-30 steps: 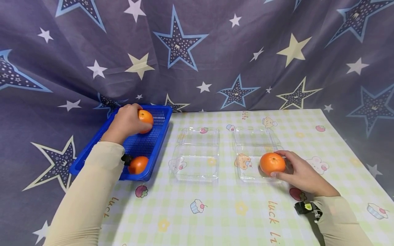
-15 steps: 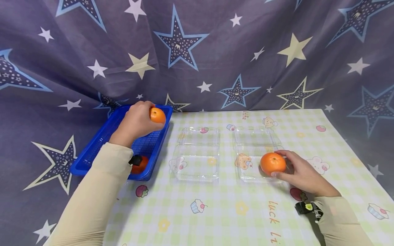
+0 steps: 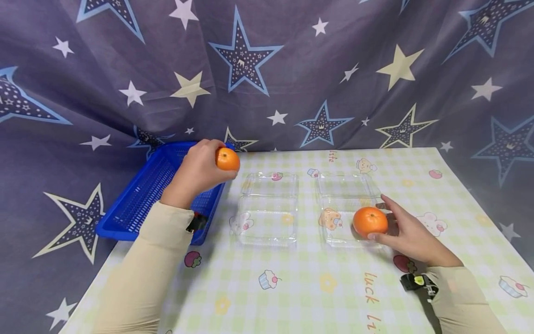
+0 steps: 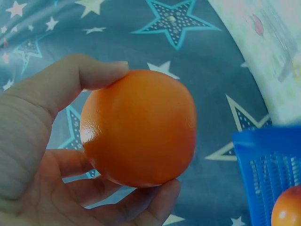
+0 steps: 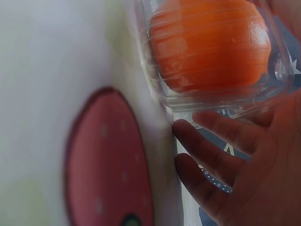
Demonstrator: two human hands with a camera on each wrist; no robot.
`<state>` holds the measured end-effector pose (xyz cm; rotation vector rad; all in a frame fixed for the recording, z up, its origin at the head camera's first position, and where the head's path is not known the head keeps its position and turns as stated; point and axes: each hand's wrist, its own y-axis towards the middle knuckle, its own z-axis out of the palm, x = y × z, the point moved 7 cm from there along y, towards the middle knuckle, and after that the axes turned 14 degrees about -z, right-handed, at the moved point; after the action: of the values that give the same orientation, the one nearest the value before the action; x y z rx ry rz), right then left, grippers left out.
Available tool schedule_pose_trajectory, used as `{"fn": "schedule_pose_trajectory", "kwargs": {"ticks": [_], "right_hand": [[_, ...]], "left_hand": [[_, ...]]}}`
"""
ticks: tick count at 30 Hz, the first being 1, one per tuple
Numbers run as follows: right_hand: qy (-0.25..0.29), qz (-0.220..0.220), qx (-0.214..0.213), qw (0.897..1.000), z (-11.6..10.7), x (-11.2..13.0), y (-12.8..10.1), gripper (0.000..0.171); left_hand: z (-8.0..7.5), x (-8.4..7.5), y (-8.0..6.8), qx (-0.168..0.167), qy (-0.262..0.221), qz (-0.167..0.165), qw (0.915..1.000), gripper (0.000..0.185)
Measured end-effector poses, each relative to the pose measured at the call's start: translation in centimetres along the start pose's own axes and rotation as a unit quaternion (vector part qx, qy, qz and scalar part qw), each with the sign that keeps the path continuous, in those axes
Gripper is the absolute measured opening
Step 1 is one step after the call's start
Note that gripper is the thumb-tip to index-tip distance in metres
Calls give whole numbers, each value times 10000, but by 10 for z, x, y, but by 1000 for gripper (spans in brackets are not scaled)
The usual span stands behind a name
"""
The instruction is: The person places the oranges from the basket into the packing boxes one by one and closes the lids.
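My left hand (image 3: 200,169) holds an orange (image 3: 227,159) between thumb and fingers, above the right rim of the blue basket (image 3: 142,195). In the left wrist view the thumb lies along the top of this orange (image 4: 141,129) and the fingers curl beneath it. A second orange (image 3: 370,222) sits in the right clear plastic clamshell box (image 3: 340,239). Beside it is my right hand (image 3: 409,232), thumb at the fruit's lower edge and index finger raised away. In the right wrist view the other fingers (image 5: 211,150) are spread outside the box wall.
Another clear clamshell box (image 3: 267,227) lies opened between the basket and the right box. One more orange (image 4: 288,209) is in the basket, hidden behind the left forearm in the head view. A checked cloth (image 3: 292,301) covers the table; a star-patterned curtain (image 3: 288,60) hangs behind.
My left hand has lifted its orange out of the basket and carried it rightward to the rim. The right index finger has come off its orange; that orange has stayed in place.
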<state>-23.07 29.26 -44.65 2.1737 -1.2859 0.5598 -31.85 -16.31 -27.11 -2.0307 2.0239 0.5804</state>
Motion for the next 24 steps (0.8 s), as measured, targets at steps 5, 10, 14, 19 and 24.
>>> {"fn": "schedule_pose_trajectory", "kwargs": {"ticks": [5,10,14,19,24], "right_hand": [[-68,80,61,9999,0,0,0,120],[-167,196,150,9996,-1,-2,-1,123],[-193,240,198,9993,0,-3,-1,124],[-225,212,209,9993,0,-4,-1,125],[-258,179,195,9993,0,-5,-1,126]], "left_hand": [[8,-10,-4,-9,-11,77,10000,64],[19,-23,-10,5,-122,281,9995,63],[28,-32,-14,-10,-232,448,9987,62],[40,-40,-19,44,-378,531,9979,63],[51,-47,-22,103,-517,583,9969,65]]}}
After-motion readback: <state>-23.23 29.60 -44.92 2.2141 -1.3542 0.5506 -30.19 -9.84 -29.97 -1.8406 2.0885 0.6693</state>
